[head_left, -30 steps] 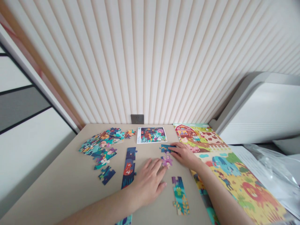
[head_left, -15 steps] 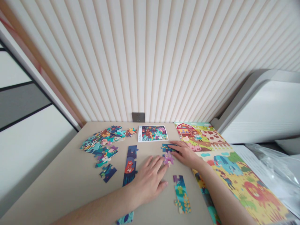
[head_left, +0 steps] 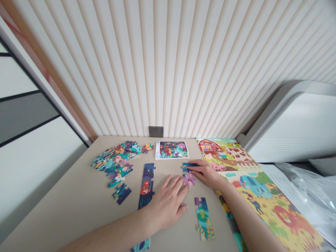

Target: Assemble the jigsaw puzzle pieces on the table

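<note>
My right hand rests with its fingertips on a dark blue puzzle piece, partly covering it. Just below lies a purple puzzle piece, touching or very close to the blue one. Flat and with fingers spread, my left hand has its fingertips at the purple piece's lower left edge. Under my left wrist runs a joined strip of puzzle pieces showing a red fox-like animal; its middle is hidden. A shorter joined strip with a green frog lies to the right of my left hand.
A pile of loose puzzle pieces lies on the table's left. A picture card stands out at the back, below a wall socket. Finished-looking farm and animal pictures cover the right, beside clear plastic wrap.
My right hand's fingers have drawn slightly closer together on the blue piece. My left hand stays almost in place, and the camera view has shifted a little.
</note>
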The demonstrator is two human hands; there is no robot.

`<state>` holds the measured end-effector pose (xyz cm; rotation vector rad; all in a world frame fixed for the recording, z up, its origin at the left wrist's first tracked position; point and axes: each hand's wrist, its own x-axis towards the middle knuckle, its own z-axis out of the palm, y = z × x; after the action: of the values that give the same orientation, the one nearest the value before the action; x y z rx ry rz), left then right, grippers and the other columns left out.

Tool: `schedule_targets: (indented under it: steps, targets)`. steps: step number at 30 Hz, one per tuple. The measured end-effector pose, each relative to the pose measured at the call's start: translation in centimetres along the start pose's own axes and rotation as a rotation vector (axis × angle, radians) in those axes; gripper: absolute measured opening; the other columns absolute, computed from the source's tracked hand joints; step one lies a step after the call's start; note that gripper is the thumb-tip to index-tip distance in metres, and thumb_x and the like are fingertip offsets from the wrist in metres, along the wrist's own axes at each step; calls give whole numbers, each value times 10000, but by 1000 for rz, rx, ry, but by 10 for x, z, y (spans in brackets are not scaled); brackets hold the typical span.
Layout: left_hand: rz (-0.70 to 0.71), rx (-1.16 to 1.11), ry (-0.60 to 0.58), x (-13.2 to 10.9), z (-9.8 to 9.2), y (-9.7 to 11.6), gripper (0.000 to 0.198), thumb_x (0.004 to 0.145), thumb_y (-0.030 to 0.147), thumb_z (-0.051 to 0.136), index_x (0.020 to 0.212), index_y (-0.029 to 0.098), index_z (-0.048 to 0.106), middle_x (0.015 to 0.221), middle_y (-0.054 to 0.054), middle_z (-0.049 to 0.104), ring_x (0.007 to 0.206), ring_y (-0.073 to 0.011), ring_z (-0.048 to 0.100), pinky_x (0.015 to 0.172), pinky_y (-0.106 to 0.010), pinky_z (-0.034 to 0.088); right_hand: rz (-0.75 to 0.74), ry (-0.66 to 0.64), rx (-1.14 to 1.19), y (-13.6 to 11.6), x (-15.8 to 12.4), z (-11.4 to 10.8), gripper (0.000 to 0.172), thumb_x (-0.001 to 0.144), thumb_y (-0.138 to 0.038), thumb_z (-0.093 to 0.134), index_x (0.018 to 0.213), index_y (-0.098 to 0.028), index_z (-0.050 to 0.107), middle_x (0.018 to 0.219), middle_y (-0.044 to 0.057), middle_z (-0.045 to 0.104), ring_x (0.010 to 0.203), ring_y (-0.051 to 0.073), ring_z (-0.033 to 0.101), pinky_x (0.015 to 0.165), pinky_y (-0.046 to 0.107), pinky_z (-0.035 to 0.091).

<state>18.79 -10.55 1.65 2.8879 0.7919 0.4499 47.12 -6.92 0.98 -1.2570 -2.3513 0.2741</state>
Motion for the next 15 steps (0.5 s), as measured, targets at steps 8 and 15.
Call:
schedule_targets:
  steps: [8, 15]
  targets:
    - [-8, -2, -15, 2, -1, 2, 605, 1026, 567, 423, 1523, 223, 442, 1569, -110, 457, 1451, -297, 395, 1233, -484, 213, -21, 56, 52, -6, 3, 2, 274, 1004, -269, 578, 1192, -329, 768, 1268, 88, 689, 1167, 238, 647, 1028, 436, 528]
    - [-5, 5, -21, 2, 0, 1, 599, 1023, 564, 428, 1512, 220, 451, 1563, -116, 464, 1447, -298, 403, 1229, -485, 217, 42, 74, 43, -8, 3, 10, 201, 968, -341, 647, 1101, -321, 797, 1267, 75, 694, 1165, 253, 651, 1040, 453, 507]
